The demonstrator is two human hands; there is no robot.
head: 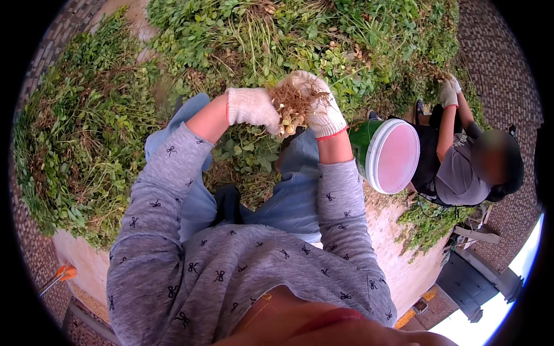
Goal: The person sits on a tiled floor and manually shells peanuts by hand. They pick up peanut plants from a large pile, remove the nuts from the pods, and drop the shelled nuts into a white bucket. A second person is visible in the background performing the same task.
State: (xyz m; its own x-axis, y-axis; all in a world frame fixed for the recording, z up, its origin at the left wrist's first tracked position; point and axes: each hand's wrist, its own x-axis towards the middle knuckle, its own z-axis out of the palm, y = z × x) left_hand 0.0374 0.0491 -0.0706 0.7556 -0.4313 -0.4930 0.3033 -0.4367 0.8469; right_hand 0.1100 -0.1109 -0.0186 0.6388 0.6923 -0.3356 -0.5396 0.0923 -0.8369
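A cluster of peanut roots (pixel 298 98) with pale pods (pixel 291 123) hangs between my two gloved hands, above my knees. My right hand (pixel 326 108), in a white knitted glove with a red cuff edge, grips the cluster from the right. From the left, my left hand (pixel 254 109), gloved the same way, closes its fingers at the pods. Part of the fingers on both hands is hidden by the roots or the gloves. Cut peanut plants (pixel 246 151) with green leaves lie below, between my legs.
A green bucket with a white rim (pixel 372 160) stands beside my right forearm. Heaped peanut plants (pixel 259 47) spread ahead and to the left (pixel 82 142). At the right, a seated co-worker (pixel 458 173) in gloves holds roots. An orange-ended pole (pixel 65 272) is at lower left.
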